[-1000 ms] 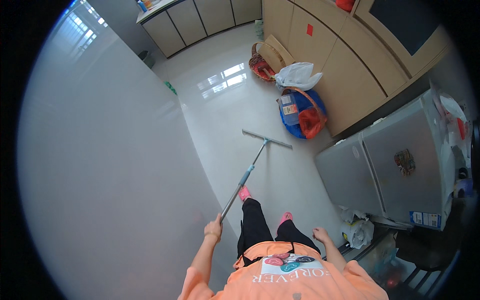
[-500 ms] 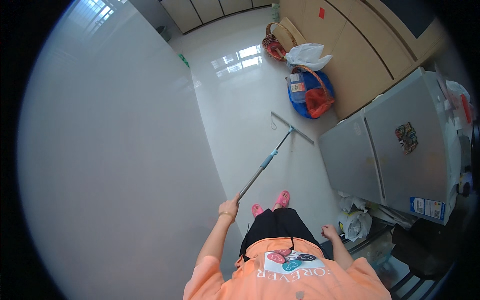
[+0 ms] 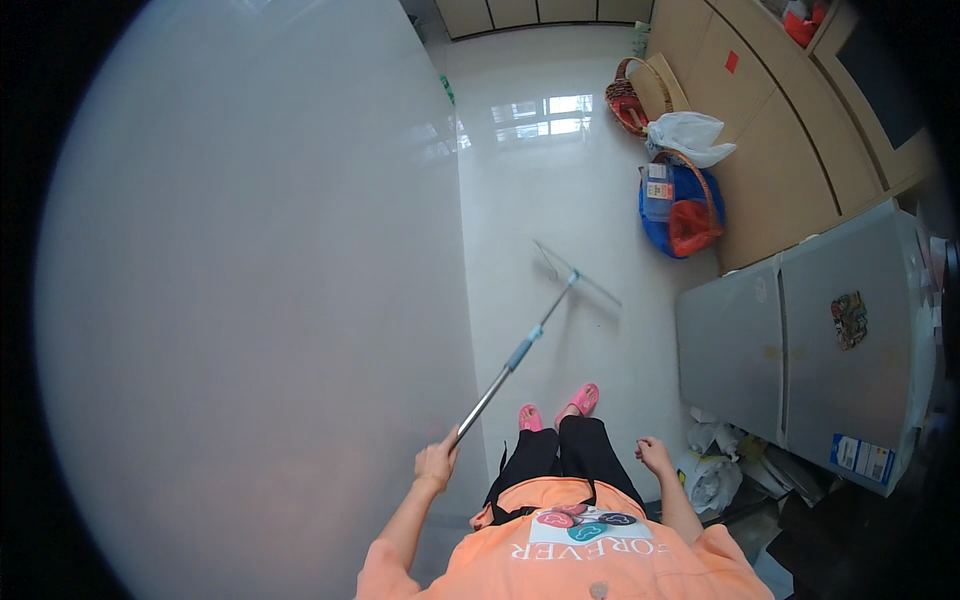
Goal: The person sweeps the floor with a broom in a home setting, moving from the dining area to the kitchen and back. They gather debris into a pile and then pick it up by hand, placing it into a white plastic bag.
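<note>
Seemingly sweeping the floor (image 3: 520, 200), the left hand (image 3: 436, 465) grips the squeegee (image 3: 519, 352), blade ahead of its fingers; the right hand (image 3: 654, 454) is curled, apparently bare. Next calls for a steady, flat stroke.

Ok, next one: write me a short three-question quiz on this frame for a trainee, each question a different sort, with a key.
1. Multiple choice: which hand grips the pole of the T-shaped floor squeegee?
A) right only
B) left only
C) both

2. True or false: the two-door refrigerator stands on the right side of the view.

3. Fill the gap: the slippers worn here are ____ in colour.

Key:
1. B, the left hand
2. True
3. Pink
</note>
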{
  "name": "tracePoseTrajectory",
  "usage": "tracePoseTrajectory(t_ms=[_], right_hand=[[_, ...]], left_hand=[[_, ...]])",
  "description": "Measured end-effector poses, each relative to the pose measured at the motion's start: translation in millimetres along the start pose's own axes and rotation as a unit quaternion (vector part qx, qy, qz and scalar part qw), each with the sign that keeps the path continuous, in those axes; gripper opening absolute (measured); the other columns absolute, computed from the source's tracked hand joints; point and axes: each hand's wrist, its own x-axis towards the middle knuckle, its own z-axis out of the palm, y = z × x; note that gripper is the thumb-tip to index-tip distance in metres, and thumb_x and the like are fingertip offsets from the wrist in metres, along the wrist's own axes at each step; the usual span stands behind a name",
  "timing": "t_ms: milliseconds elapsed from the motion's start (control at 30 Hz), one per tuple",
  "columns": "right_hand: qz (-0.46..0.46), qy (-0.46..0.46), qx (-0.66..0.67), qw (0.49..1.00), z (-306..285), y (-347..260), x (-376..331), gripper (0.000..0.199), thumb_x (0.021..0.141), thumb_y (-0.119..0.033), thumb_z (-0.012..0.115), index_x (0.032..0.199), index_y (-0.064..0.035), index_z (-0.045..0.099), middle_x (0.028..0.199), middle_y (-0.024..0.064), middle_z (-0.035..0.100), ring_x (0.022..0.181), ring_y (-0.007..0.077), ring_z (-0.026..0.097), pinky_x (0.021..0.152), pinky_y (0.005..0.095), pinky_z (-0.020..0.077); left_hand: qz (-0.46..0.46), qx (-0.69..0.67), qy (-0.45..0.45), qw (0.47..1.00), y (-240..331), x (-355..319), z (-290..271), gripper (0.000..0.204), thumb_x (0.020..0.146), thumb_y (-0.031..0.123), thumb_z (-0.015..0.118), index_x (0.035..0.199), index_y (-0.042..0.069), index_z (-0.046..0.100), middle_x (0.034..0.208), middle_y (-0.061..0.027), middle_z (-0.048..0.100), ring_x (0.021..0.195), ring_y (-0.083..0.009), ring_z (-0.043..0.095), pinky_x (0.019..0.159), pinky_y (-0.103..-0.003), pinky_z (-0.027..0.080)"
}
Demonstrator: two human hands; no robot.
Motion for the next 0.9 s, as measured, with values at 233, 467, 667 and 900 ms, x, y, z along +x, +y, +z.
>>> tracePoseTrajectory(t_ms=[233,467,667,900], right_hand=[[-0.087,0.022,-0.004,0.996,-2,-21,-33,0.024,0.088,-0.019,0.047,0.093,0.0002,0.061,0.071,0.0081,0.062,0.063,0.015,0.059,0.056,0.0276,0.0448],[-0.072,0.112,-0.24,0.962,-34,117,-83,0.026,0.083,-0.021,0.052,0.094,-0.0007,0.064,0.071,0.0108,0.065,0.063,0.0174,0.062,0.058,0.0309,0.0488],[-0.015,0.072,-0.224,0.972,-34,128,-85,0.028,0.081,-0.024,0.052,0.091,-0.0012,0.064,0.071,0.013,0.064,0.065,0.0222,0.063,0.063,0.033,0.0486],[-0.168,0.042,-0.293,0.94,-23,8,-31,0.033,0.081,-0.029,0.047,0.089,-0.0029,0.065,0.081,0.0181,0.064,0.074,0.0356,0.061,0.069,0.0403,0.0478]], left_hand=[[-0.032,-0.125,0.057,0.99,94,188,0,0.047,0.088,0.028,0.043,0.134,0.023,0.035,0.09,-0.0201,0.063,0.085,-0.037,0.06,0.075,-0.047,0.047],[-0.1,-0.196,0.041,0.975,201,322,-20,0.047,0.087,0.019,0.036,0.134,0.017,0.035,0.104,-0.0173,0.061,0.1,-0.0331,0.057,0.086,-0.043,0.046],[-0.124,-0.187,0.011,0.974,155,272,22,0.039,0.094,0.028,0.029,0.13,0.013,0.036,0.104,-0.0207,0.06,0.097,-0.0347,0.058,0.083,-0.045,0.046],[-0.111,-0.2,-0.125,0.965,82,14,73,0.055,0.088,0.027,0.038,0.139,0.017,0.02,0.1,-0.0258,0.059,0.094,-0.0425,0.056,0.083,-0.049,0.042]])
